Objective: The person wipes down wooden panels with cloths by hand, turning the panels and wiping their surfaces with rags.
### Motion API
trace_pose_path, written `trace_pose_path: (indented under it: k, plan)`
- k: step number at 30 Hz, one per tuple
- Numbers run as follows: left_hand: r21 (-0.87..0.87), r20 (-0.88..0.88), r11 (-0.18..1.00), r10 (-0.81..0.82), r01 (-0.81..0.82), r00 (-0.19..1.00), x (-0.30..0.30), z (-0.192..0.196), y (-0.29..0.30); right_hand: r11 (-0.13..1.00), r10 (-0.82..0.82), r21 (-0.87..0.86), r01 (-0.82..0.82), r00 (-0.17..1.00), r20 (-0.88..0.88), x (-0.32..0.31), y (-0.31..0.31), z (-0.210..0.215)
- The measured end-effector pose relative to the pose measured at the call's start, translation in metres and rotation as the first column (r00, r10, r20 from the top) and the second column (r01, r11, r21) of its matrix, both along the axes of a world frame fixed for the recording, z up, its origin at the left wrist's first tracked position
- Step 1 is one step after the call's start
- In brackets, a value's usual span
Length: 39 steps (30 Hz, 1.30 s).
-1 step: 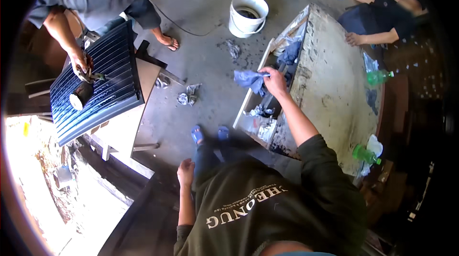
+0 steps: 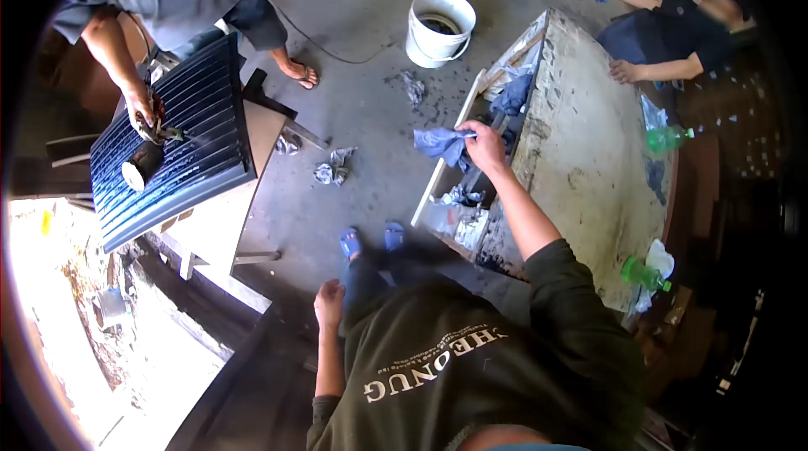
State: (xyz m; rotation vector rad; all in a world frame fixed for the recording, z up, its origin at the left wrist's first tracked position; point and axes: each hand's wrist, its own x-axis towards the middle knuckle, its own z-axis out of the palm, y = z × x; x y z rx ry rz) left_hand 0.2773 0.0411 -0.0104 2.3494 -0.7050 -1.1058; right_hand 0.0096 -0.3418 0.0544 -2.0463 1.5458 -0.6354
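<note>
A crumpled blue-grey rag [image 2: 439, 142] hangs from my right hand [image 2: 486, 148], its fingers closed on one end. Below this hand is the open compartment [image 2: 431, 183] along the side of a worn, pale bench. More crumpled cloths [image 2: 512, 96] lie inside that compartment. My left hand [image 2: 329, 303] hangs low beside my leg, open with its fingers loosely bent and nothing seen in it.
A white bucket [image 2: 439, 29] stands on the floor ahead, near crumpled rags [image 2: 335, 167]. At left, a co-worker holds a spray gun [image 2: 151, 127] over a dark ribbed panel [image 2: 181, 156]. Another person leans at the bench [image 2: 589, 156], where green bottles [image 2: 644, 273] lie.
</note>
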Motion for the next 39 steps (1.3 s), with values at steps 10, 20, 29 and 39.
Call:
trace_pose_path:
  k: [10,20,29,39]
  plan:
    - [-0.214,0.091,0.972,-0.077,0.095,0.993,0.012,0.02,-0.025,0.989,0.146,0.009,-0.148,0.979,0.143,0.055,0.05,0.001]
    - [-0.46,0.506,0.845,-0.003,0.273,0.862,0.037,0.057,-0.139,0.936,0.311,0.086,-0.341,0.916,0.254,0.151,0.124,0.029]
    - [-0.24,0.494,0.937,-0.105,0.252,0.863,0.028,0.079,-0.143,0.803,-0.241,0.555,-0.218,0.733,0.636,0.2,0.143,0.012]
    - [-0.226,0.738,0.973,0.138,0.048,0.66,0.117,0.051,-0.032,0.276,0.261,0.811,-0.515,0.853,0.453,0.287,0.188,0.031]
